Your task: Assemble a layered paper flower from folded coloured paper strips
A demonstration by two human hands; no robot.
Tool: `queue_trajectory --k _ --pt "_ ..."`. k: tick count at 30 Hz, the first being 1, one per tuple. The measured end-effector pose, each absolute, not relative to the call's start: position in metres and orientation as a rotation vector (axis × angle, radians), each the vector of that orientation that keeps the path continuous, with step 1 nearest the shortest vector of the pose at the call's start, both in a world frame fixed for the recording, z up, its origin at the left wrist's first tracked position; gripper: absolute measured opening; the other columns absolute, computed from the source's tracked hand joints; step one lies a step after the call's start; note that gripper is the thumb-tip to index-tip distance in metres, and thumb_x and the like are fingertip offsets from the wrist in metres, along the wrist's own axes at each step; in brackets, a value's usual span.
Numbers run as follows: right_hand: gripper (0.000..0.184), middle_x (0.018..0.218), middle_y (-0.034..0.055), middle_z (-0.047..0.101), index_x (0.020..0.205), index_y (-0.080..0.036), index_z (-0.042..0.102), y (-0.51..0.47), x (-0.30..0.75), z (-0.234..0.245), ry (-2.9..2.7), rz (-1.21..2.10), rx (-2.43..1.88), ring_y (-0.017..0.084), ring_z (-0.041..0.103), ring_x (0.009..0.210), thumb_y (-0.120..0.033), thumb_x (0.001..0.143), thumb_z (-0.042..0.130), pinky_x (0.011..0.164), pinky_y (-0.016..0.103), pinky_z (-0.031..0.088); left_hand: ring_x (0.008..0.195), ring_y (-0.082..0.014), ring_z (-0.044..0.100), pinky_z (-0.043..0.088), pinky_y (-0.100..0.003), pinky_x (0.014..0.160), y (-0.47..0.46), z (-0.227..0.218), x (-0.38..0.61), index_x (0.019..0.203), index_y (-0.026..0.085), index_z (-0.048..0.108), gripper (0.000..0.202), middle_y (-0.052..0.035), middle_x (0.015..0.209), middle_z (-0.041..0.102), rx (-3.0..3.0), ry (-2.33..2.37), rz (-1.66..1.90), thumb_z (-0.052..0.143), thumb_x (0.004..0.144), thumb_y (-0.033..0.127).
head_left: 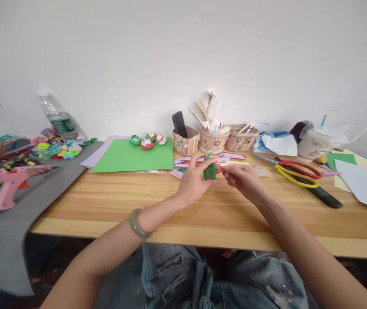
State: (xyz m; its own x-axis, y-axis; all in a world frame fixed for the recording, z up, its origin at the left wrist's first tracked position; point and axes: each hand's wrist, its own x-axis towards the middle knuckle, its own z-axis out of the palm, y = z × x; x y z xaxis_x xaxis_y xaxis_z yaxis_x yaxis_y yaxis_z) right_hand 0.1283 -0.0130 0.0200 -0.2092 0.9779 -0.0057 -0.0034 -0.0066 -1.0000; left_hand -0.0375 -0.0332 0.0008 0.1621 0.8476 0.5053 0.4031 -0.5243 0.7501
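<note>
Plain white wall (183,51) behind, matt, bare. Below it a long desk (202,214) of pale wood with lengthwise grain, glossy finish and a square front edge. To the left, butted against the desk, a grey matt surface (6,240).

Flat stock, largest first: green paper sheet (131,156) lying on a lilac sheet (101,150) near the wall; white paper (363,184) over yellow and green sheets at far right; lilac paper strips (231,155) scattered beyond the hands.

Pink glue gun (12,178) on the grey surface, nozzle toward the desk. Clear plastic bottle (59,118) tilted against the wall. Scissors (297,171) with red and yellow loop handles, flat on the desk. Lidded cup (315,143) with a blue straw. Three small tubs (214,139) in a row, faced with wooden sticks and stuffed with more sticks. Four round paper balls (147,141) at the back edge of the green sheet.

Both forearms stretched forward and converging over mid-desk; greenish bangle (138,224) on the left wrist. Left grip (194,178): closed, thumb and fingertips pinched on the green paper piece (210,171). Right grip (243,178): closed, fingers curled, pinching the same piece at its red end. Piece small, folded, leaf-edged, held just above the desk between the two grips, in front of the tubs.
</note>
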Motion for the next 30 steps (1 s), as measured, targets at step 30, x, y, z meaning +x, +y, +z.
queue_trajectory --k 30 --pt "0.019 0.068 -0.0022 0.057 0.078 -0.013 0.059 -0.006 0.140 0.017 -1.285 1.624 -1.072 0.005 0.048 0.049 -0.031 0.085 0.055 0.044 0.018 0.041 0.121 -0.0238 0.042 0.031 -0.041 0.105 -0.028 -0.002 -0.036 0.117 0.025 0.054 0.057 -0.0080 0.125 0.043 1.944 1.156 1.350 0.073 0.064 0.015"
